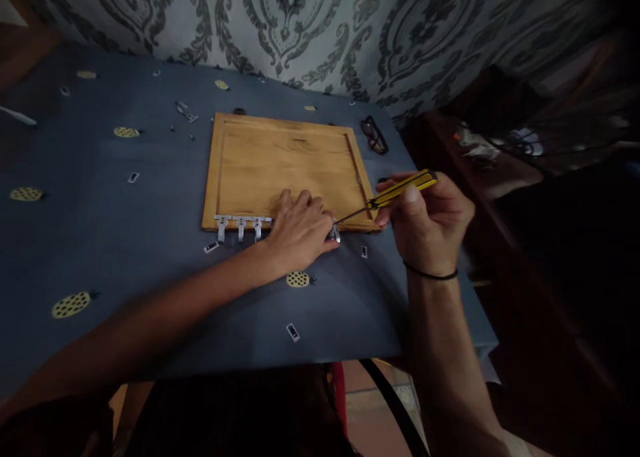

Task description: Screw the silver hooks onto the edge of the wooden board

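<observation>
A wooden panel (285,167) with a raised frame lies flat on the cloth-covered table. Along its near edge sits a row of metal hinges (241,227). My left hand (303,227) rests over that edge with bent fingers, thumb and forefinger closed about a hinge (336,232) at the right end of the row. The hand hides part of the row. A yellow and black screwdriver (403,189) is gripped in my right hand (433,220), its shaft slanting down left to that hinge. The exact seat of its tip is too small to make out.
Dark glasses (374,135) lie beyond the panel's right corner. A loose hinge (187,112) and small dark bits lie left of the panel. The blue tablecloth (165,257) has printed pineapples. A patterned curtain (300,30) hangs behind; cluttered furniture (480,150) stands to the right.
</observation>
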A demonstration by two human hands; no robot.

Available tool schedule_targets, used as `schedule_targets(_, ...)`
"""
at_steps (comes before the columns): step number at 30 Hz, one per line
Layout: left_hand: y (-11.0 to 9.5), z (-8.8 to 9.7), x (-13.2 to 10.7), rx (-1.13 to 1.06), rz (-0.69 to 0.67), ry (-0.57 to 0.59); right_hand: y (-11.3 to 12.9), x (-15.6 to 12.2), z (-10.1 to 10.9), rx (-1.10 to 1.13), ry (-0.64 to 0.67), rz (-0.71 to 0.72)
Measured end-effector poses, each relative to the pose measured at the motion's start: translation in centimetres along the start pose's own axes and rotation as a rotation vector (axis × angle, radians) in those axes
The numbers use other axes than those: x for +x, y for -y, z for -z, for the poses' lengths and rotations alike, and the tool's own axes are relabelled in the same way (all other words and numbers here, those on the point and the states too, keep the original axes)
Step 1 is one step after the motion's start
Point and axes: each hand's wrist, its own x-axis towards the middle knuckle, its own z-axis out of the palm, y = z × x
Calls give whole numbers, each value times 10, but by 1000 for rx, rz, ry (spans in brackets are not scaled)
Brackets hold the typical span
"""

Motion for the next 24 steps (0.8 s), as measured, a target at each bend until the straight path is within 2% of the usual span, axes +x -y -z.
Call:
schedule_targets(5, 0, 0, -1, -12, 6, 17, 4, 0, -6, -10, -46, 26)
schedule_targets(12, 0, 2, -1, -23, 11, 37, 10, -3, -5, -41, 40, -53)
schedule_targets(19, -1, 5, -1, -42, 17, 66, 10, 2, -13, -58, 3, 8)
schedule_targets(24, 0, 0, -1, -38, 7, 30, 8, 3, -10, -80, 77, -29)
